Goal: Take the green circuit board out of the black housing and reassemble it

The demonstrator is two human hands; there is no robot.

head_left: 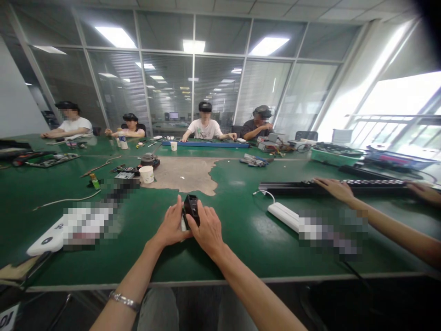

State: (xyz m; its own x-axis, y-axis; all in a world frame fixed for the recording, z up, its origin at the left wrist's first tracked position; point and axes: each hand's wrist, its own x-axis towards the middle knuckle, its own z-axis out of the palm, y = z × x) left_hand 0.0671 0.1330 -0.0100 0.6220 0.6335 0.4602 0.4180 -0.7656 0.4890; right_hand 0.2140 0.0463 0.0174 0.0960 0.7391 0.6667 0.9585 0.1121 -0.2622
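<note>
Close in front of me on the green table, a small black boxy device [191, 205] stands between my hands. My right hand [209, 230] is closed on its right side, fingers over the top edge and thumb along the near face. My left hand [171, 226] presses against the left side with its fingers pointing forward, and its thumb reaches across below the device. A narrow pale strip [183, 222] shows between the left palm and the device; I cannot tell what it is. My fingers and palms hide the lower part of the device.
A paper cup [146, 174] and circuit boards [126, 172] lie ahead left; cables [254, 160] lie ahead right. White power packs [284, 216] flank me. At right, a neighbour's hand [335, 189] rests on a long black bar [289, 188]. Several people sit opposite.
</note>
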